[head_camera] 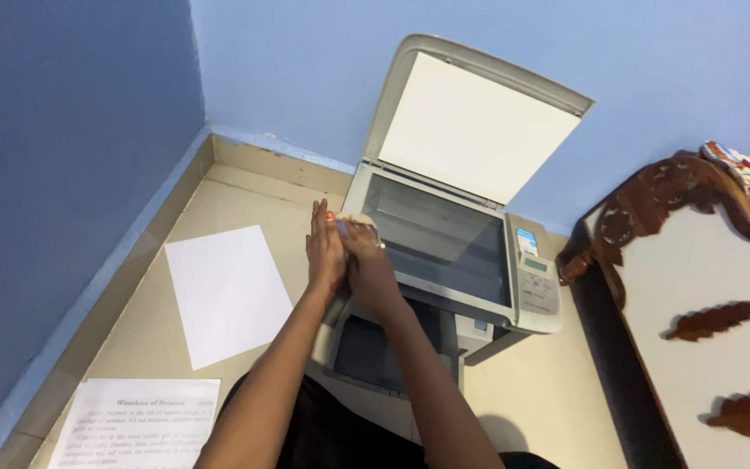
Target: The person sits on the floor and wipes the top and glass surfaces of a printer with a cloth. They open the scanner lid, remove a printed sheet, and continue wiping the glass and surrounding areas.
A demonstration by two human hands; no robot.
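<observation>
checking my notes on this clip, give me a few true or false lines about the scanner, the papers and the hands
1. The scanner lid is raised. True.
2. Both hands are on the blank sheet. False: the left hand and right hand meet at the scanner's front left corner.
3. A printed page lies on the floor nearer the person than the blank sheet. True.
4. A sheet lies on the scanner glass. False: the glass is bare.

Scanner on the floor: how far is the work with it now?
Done: the scanner lid is open. In hand: both hands, left hand and right hand, meet at the glass corner. Left: a blank sheet and a printed sheet lie on the floor.
</observation>
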